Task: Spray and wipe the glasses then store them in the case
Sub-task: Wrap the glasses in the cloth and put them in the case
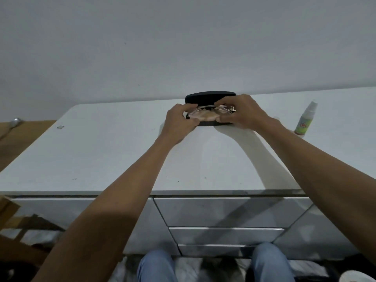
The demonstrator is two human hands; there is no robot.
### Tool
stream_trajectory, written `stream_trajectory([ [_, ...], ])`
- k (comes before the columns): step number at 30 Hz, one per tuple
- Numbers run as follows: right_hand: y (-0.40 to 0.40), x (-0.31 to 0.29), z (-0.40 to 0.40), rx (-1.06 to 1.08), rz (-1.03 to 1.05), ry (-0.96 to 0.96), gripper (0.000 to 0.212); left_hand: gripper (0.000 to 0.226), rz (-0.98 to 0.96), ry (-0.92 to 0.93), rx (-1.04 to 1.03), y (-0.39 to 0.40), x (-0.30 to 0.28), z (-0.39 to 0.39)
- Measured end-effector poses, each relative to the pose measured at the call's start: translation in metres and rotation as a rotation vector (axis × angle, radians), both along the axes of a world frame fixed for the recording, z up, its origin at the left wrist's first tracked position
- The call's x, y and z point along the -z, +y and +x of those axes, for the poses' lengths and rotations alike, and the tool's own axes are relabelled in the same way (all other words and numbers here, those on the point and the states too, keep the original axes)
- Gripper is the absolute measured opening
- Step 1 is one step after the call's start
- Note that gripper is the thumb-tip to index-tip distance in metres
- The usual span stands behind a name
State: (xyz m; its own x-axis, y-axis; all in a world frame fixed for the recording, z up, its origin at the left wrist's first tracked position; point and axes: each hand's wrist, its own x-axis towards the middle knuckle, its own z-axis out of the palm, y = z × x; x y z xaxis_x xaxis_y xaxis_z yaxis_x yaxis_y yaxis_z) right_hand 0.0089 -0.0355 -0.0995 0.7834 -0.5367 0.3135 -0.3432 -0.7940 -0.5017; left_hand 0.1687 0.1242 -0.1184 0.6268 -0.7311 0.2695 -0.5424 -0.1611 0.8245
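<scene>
Head view: glasses pinched at both ends, left hand and right hand curled on the frame, just over the open black case on the white cabinet top. Probably being lowered in. Risks: crooked entry, bent arm, fingers smearing lenses. Spray bottle well apart, right.
</scene>
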Motion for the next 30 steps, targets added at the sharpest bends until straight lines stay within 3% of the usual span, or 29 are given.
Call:
stream_trajectory([
  [8,0.001,0.001,0.003,0.02,0.026,0.001,0.046,0.042,0.021,0.161,0.015,0.003,-0.01,0.001],
  [14,0.001,0.007,0.004,0.047,-0.072,-0.022,0.039,0.039,0.008,0.144,-0.011,0.0,-0.009,0.001],
  [21,0.012,0.018,-0.012,0.05,-0.145,-0.084,0.009,0.007,0.032,-0.3,-0.028,0.005,0.005,0.005],
  [30,0.019,0.018,-0.022,0.125,-0.209,0.026,0.013,0.01,0.135,-0.42,-0.013,0.014,0.004,0.006],
])
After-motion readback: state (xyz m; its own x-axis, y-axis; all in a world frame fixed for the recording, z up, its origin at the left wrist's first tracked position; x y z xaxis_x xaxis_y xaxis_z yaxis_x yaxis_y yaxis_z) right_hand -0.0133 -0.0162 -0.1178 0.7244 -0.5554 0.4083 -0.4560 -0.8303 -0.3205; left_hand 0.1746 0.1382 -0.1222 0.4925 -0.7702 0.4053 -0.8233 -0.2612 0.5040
